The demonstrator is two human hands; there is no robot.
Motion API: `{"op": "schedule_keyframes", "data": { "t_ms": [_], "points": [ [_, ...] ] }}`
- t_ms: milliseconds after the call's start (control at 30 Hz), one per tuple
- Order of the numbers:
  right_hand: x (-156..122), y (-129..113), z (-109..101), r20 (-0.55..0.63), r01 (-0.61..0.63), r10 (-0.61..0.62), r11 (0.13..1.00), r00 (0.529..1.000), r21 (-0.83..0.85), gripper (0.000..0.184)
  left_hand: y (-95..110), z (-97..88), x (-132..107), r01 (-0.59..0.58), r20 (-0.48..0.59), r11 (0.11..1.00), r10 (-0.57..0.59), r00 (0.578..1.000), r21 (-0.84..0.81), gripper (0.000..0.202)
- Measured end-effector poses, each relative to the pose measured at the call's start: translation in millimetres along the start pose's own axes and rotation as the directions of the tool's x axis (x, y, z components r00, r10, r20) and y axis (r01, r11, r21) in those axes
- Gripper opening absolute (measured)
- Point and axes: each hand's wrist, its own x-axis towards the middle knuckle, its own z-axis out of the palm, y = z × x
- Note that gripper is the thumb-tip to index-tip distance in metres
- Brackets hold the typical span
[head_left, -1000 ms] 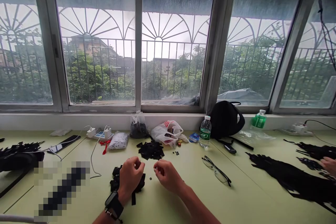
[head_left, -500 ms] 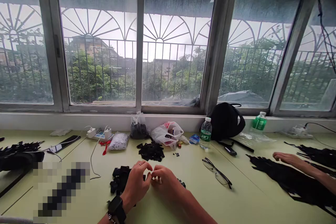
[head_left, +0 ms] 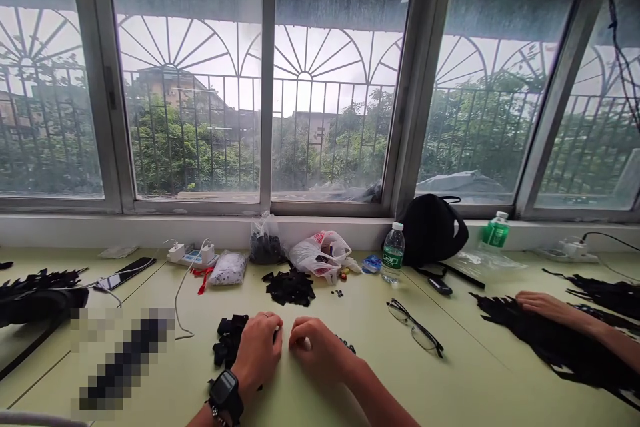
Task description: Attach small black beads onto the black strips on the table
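My left hand [head_left: 259, 349], with a black watch on its wrist and a ring on one finger, rests on the pale green table [head_left: 350, 373] with its fingers curled. It lies over a pile of small black pieces [head_left: 229, 340]. My right hand [head_left: 314, 348] sits close beside it, fingers curled down against the table. What the fingers of either hand hold is hidden. A few small dark beads [head_left: 347, 345] lie just past my right hand. A second heap of black pieces [head_left: 289, 286] lies farther back.
Glasses [head_left: 414, 329] lie to the right. Plastic bags [head_left: 320, 254], a water bottle [head_left: 392, 253], a black bag [head_left: 433, 229], chargers [head_left: 190, 255] and a phone [head_left: 125, 273] line the window side. Another person's hand [head_left: 543, 305] rests on long black fabric [head_left: 550, 340] at right.
My hands came together and lowered onto the table beside the black pieces. The other person's hand reached in from the right onto the black fabric.
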Motion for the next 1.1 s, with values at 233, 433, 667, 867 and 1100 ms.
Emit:
{"op": "schedule_keyframes", "data": {
  "t_ms": [233,433,667,867,1100],
  "points": [
    [-8,4,-33,-0.062,-0.135,0.124,0.958,0.99,-0.254,0.015,4,-5.2,1,0.005,-0.01,1.0,-0.005,1.0,0.001,0.013],
    [-4,6,-30,-0.164,-0.157,0.111,0.941,0.98,-0.301,0.013,9,-10.1,1,-0.044,-0.046,0.998,0.041,0.998,-0.052,0.012],
    [-4,24,-15,-0.169,-0.181,0.129,0.923,0.977,-0.34,0.032,14,-11.2,3,-0.076,-0.132,0.996,0.07,0.989,-0.036,0.011],
    [5,41,-8,-0.198,-0.23,0.16,0.884,0.967,-0.407,0.034,14,-6.8,3,-0.054,-0.193,0.998,0.05,0.98,-0.017,0.009],
    [12,40,-16,-0.2,-0.176,0.107,0.915,0.974,-0.364,0.035,17,-5.4,2,-0.06,-0.168,0.998,0.053,0.984,-0.033,0.009]
  ]
}}
